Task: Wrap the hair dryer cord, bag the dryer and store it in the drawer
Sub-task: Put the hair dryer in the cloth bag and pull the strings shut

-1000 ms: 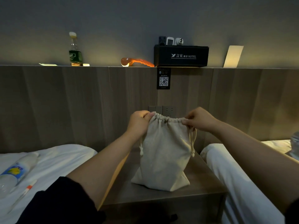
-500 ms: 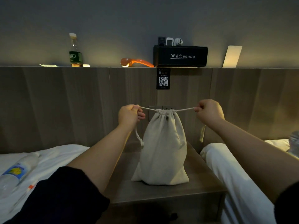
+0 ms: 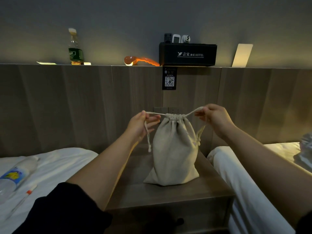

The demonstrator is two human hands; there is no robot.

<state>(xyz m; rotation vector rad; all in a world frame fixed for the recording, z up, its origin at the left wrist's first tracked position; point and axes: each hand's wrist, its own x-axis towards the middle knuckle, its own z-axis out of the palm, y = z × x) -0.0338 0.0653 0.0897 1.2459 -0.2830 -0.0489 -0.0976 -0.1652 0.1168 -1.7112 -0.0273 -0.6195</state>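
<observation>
Both hands eased inward since half a second ago, left hand (image 3: pixel 141 124) and right hand (image 3: pixel 213 118) each in a pinch grip on the drawstring (image 3: pixel 191 113), cinched bag (image 3: pixel 173 149) upright mid-surface (image 3: pixel 135 191).

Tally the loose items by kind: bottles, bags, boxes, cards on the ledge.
Bottles: 2, green-label bottle on the ledge, blue-label bottle on the bed
Drawstring bags: 1, beige bag
Boxes: 1, black hotel box
Upright cards: 1, white card
Total: 5
</observation>
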